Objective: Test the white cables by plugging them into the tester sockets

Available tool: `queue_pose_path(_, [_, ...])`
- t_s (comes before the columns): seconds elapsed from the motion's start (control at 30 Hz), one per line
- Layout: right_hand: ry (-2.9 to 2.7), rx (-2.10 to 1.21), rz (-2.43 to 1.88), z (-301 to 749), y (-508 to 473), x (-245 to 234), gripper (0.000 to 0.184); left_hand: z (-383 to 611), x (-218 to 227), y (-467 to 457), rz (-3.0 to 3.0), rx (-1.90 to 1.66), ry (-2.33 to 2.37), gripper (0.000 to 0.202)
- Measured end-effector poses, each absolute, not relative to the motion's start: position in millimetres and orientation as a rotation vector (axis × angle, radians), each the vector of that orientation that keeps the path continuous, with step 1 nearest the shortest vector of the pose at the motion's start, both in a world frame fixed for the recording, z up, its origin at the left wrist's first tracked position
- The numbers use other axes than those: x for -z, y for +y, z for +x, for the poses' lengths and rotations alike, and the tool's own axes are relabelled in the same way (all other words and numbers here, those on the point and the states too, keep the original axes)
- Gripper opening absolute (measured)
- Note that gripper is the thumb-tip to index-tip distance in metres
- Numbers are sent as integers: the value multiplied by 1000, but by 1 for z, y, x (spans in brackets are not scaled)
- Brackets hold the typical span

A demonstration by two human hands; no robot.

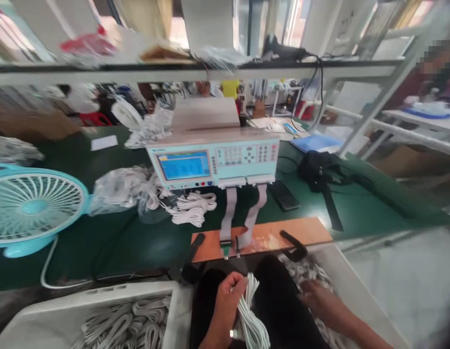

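Observation:
Over my lap, my left hand (230,298) is closed around a bundle of white cables (252,315). A cable end with a pale connector (236,334) sticks out below the fingers. My right hand (321,299) reaches by the white bin at my right (370,295), close to the white cables (308,271) inside it; blur hides whether its fingers hold anything. In front of me, two flat ribbon cables (229,211) run from a bench tester with a lit screen (184,166) down to small connectors (226,249) on an orange board (261,235).
A white bin (137,291) of coiled cables stands at my left. On the green table (152,242) are a blue fan (36,206), bagged cables (119,189), loose cables (193,208), a phone (284,195) and a black bag (315,169). A shelf (166,75) crosses above; a person is at far right.

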State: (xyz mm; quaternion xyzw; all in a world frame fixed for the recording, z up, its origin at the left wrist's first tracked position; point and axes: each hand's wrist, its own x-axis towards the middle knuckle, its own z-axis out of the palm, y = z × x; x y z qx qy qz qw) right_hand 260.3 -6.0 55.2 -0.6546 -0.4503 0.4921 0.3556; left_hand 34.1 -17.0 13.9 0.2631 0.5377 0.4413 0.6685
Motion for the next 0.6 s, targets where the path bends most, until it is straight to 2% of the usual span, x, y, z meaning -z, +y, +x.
queue_pose_path(0.13, [-1195,-1843,-1266,218,-28,-49,23,51,-36,-27,669,-1035,1058,34])
queue_pose_path(0.3, [-1072,-1798,-1075,173,-13,-39,26,46,-62,-36,702,-1091,1072,26])
queue_pose_path(0.47, [-857,-1693,-1051,187,-4,-27,25,9,-60,-50,763,-1205,1241,17])
queue_pose_path(0.6, [-664,-1688,-1020,195,-1,-22,23,-9,-52,-53,1179,-1047,1432,26])
